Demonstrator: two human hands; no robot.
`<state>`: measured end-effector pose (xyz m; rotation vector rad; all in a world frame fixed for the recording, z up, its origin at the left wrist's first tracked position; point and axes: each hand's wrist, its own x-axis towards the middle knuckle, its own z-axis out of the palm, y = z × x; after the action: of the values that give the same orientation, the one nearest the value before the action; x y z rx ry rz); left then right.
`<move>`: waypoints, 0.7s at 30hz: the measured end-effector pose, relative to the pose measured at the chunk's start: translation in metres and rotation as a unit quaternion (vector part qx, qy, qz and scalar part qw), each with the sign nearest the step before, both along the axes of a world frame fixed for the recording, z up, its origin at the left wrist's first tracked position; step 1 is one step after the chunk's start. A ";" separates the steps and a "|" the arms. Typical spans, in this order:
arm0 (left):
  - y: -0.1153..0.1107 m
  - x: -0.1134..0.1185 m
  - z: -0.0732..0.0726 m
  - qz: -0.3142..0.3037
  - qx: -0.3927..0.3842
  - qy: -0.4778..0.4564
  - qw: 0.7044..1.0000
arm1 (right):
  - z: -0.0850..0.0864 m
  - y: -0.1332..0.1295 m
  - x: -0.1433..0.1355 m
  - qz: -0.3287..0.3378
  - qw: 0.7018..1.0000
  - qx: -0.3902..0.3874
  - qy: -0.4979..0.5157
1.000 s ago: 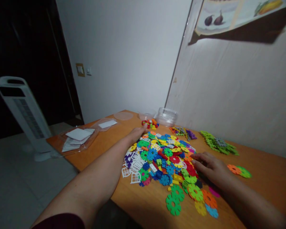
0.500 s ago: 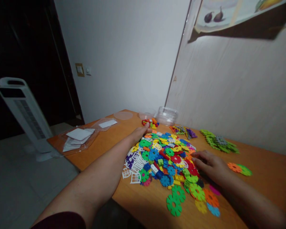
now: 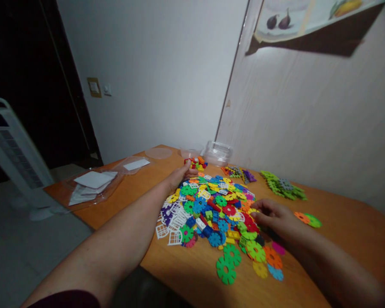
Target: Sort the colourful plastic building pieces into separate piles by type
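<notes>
A large mixed pile of plastic pieces lies on the wooden table, with flower discs, small blocks and white lattice pieces in it. My left hand is at the far left edge of the pile, beside a small heap of red, orange and yellow pieces. Its fingers are curled, and what they hold, if anything, is too small to tell. At the pile's right edge, near red and orange discs, is my right hand, fingers bent and parted, with nothing visible between them.
Clear plastic containers stand at the back by the wall. Joined green pieces and purple ones lie behind the pile. White papers rest on plastic at the left. A white tower appliance stands on the floor.
The whole view has shifted, so things appear further left. Both hands stay by the same parts of the pile, and the left fingers look slightly more curled.
</notes>
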<state>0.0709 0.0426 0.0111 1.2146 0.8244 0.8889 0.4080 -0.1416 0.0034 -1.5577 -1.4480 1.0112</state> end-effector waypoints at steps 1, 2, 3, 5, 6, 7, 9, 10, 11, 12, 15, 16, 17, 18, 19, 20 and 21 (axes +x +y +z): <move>-0.001 0.000 0.001 -0.004 -0.003 -0.004 1.000 | 0.002 -0.002 -0.002 0.002 1.000 -0.007 0.029; -0.002 0.000 0.002 -0.010 -0.006 -0.010 1.000 | 0.003 -0.003 -0.004 0.003 0.999 -0.010 0.052; -0.004 0.000 0.003 -0.019 -0.009 -0.016 1.000 | 0.004 -0.004 -0.005 -0.001 0.997 -0.012 0.071; -0.007 -0.001 0.004 -0.035 -0.014 -0.022 0.999 | 0.006 -0.004 -0.005 -0.023 0.994 -0.019 0.106; -0.009 -0.001 0.005 -0.040 -0.016 -0.022 0.999 | 0.006 -0.004 -0.005 -0.034 0.992 -0.022 0.118; -0.010 -0.001 0.005 -0.040 -0.018 -0.021 0.999 | 0.007 -0.004 -0.004 -0.046 0.990 -0.023 0.128; -0.011 -0.001 0.006 -0.029 -0.023 -0.019 0.999 | 0.010 -0.004 -0.001 -0.064 0.988 -0.014 0.143; -0.011 -0.001 0.006 -0.023 -0.025 -0.019 0.999 | 0.012 -0.004 0.002 -0.071 0.987 -0.005 0.141; -0.011 -0.001 0.007 -0.019 -0.027 -0.020 0.999 | 0.016 -0.003 0.006 -0.079 0.988 0.006 0.131; -0.011 -0.001 0.007 -0.018 -0.026 -0.018 0.999 | 0.020 -0.002 0.011 -0.091 0.989 0.020 0.112; -0.013 -0.001 0.009 -0.026 -0.019 -0.009 0.999 | 0.030 0.001 0.034 -0.164 0.983 0.071 0.040; -0.014 0.000 0.010 -0.028 -0.018 -0.005 0.999 | 0.032 0.002 0.044 -0.196 0.977 0.086 0.021; -0.016 0.001 0.011 -0.026 -0.019 -0.004 0.999 | 0.031 0.002 0.054 -0.228 0.968 0.100 0.008; -0.018 0.002 0.012 -0.022 -0.021 -0.003 1.000 | 0.028 0.002 0.065 -0.245 0.963 0.109 -0.005; -0.020 0.004 0.014 -0.016 -0.022 -0.003 1.000 | 0.024 0.001 0.076 -0.257 0.959 0.117 -0.022; -0.022 0.005 0.015 -0.011 -0.022 -0.003 1.000 | 0.018 -0.001 0.086 -0.254 0.957 0.131 -0.047; -0.024 0.006 0.016 -0.009 -0.021 -0.002 1.000 | 0.013 -0.003 0.096 -0.240 0.957 0.138 -0.085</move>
<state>0.0772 0.0181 0.0273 1.1811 0.8240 0.8557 0.5038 -0.1447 0.0159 -1.6983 -1.1714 0.3800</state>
